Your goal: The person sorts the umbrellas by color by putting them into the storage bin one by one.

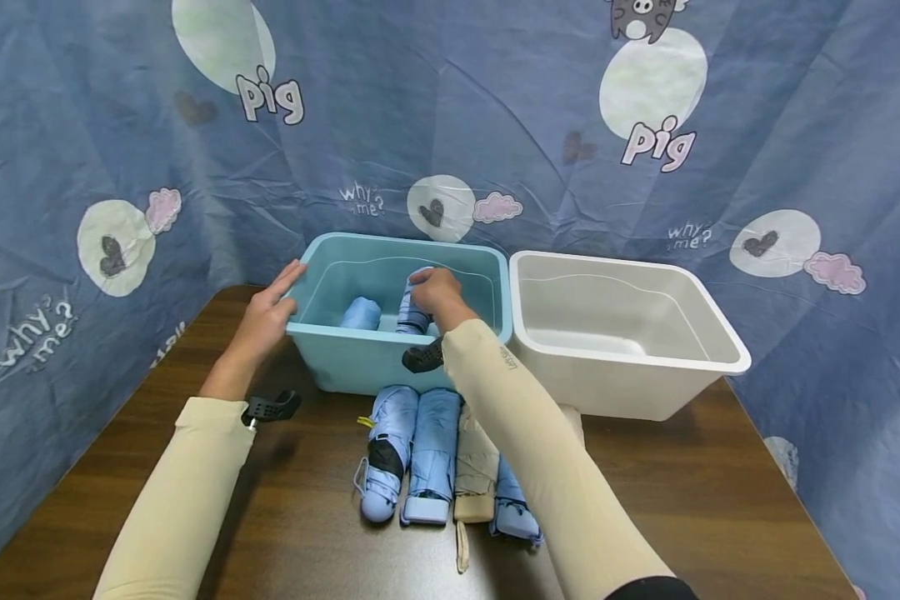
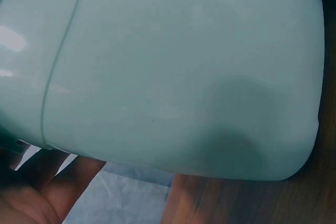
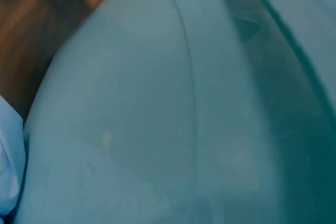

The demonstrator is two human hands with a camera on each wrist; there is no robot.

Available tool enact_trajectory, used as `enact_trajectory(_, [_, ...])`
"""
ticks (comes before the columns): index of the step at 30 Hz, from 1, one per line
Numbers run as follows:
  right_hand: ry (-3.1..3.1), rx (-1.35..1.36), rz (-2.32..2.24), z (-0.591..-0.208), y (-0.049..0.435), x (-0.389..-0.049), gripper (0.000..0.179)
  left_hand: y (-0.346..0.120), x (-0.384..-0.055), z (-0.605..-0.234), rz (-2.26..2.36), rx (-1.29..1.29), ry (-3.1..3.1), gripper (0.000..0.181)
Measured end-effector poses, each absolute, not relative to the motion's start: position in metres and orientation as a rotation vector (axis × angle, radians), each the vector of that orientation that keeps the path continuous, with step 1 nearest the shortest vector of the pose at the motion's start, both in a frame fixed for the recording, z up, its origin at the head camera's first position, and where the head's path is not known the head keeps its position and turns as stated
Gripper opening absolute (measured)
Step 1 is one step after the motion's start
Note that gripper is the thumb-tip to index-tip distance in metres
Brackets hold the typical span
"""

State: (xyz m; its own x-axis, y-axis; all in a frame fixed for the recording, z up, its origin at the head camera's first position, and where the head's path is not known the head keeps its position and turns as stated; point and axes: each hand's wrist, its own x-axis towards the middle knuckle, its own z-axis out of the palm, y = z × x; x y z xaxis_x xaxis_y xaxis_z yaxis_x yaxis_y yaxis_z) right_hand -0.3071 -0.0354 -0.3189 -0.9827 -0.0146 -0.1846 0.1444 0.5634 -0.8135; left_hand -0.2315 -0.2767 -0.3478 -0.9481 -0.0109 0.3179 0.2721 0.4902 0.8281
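Showing inside the teal bin (image 1: 367,358), a folded striped umbrella (image 1: 411,317) is pinched by the fingers of the right hand (image 1: 438,293); whether its lower end touches the bin cannot be told. A blue bundle (image 1: 362,314) is seen to its left. The bin's left end is touched by the left hand (image 1: 262,323), its fingers spread. Nearer, blue umbrellas (image 1: 432,442) and a beige umbrella (image 1: 475,454) are lined up on the brown table (image 1: 300,508), partly covered by the right sleeve (image 1: 532,425). A white bin (image 1: 592,383) is placed just beside, at right.
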Motion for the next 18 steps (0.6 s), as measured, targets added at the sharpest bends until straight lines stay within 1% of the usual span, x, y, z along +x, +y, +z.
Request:
enact_trajectory(6, [2.605,0.11,-1.392,-0.318,-0.036,-0.305,0.035,-0.265,-0.215,-0.33,-1.464,-0.248,-2.449,0.058])
enact_trajectory(13, [2.582,0.076,-1.401,-0.318,-0.037,-0.307,0.04,-0.269,-0.219,-0.336,-1.474,-0.244,-2.437,0.059])
enact_trajectory(18, [2.512,0.089,-1.483,-0.317,-0.038,-0.311,0.041,-0.263,-0.213,-0.328,-1.485,-0.251,-2.429,0.058])
